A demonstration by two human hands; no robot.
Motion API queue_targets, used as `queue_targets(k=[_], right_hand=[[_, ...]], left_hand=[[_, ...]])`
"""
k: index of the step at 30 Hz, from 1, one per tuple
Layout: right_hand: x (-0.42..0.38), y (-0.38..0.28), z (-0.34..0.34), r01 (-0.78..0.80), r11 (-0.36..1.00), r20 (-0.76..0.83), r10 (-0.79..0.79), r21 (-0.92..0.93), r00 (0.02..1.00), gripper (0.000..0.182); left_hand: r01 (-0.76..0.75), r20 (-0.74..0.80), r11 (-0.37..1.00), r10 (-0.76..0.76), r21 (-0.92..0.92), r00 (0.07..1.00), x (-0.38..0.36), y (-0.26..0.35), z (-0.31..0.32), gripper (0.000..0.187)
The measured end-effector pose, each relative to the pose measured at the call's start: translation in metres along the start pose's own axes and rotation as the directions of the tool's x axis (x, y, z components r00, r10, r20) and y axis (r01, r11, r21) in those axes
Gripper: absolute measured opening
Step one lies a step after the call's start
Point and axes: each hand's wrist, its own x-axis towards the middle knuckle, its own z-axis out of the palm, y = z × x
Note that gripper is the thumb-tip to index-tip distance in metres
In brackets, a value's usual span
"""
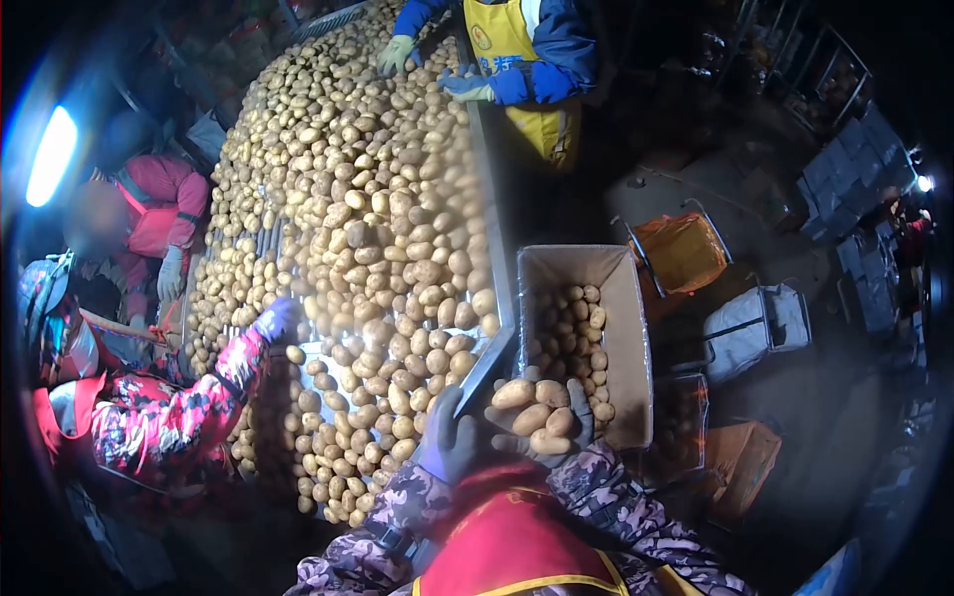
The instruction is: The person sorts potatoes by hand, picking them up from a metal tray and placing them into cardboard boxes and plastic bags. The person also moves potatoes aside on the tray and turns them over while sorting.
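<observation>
Many potatoes (pixel 397 248) cover the long sorting table (pixel 502 288). My left hand (pixel 447 437), in a grey glove, is at the table's near right corner beside the potatoes, fingers apart and nothing visible in it. Several potatoes (pixel 532 407) rest on my right hand (pixel 571 422), also gloved, its palm up and its fingers partly hidden under them. Just beyond my right hand stands an open cardboard box (pixel 626 348) with potatoes (pixel 571 328) inside, mostly along its left side.
Across the table a co-worker in pink camouflage (pixel 159 427) reaches over potatoes; another in pink (pixel 159 209) stands behind. A person in a yellow apron (pixel 502 45) works at the top. An orange crate (pixel 681 253), a white bag (pixel 755 328) and a brown box (pixel 740 472) stand right.
</observation>
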Motion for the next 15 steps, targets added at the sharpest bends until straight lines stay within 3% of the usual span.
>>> queue_targets(k=[3, 8, 11, 14, 15], right_hand=[[-0.003, -0.008, -0.011, 0.029, 0.996, -0.011, -0.030, -0.082, 0.999, 0.073], [-0.003, -0.010, -0.036, 0.072, 0.997, 0.168, -0.077, 0.039, 0.983, 0.072], [0.003, -0.006, -0.030, 0.127, 0.977, 0.333, -0.179, 0.172, 0.926, 0.049], [-0.002, -0.001, -0.043, 0.303, 0.943, 0.350, -0.332, 0.139, 0.876, 0.039], [-0.004, 0.012, -0.049, 0.463, 0.886, 0.293, -0.449, 0.023, 0.844, 0.037]], left_hand=[[-0.130, -0.009, 0.969, 0.135, 0.210, 0.991, 0.003, -0.018, -0.002, 0.047], [-0.242, 0.002, 0.881, 0.264, 0.407, 0.964, 0.005, -0.049, -0.004, 0.053], [-0.272, 0.037, 0.842, 0.289, 0.466, 0.957, 0.010, -0.056, -0.003, 0.056], [-0.287, 0.089, 0.815, 0.282, 0.504, 0.955, 0.015, -0.059, 0.003, 0.059], [-0.279, 0.114, 0.806, 0.259, 0.521, 0.959, 0.017, -0.057, 0.005, 0.062]])
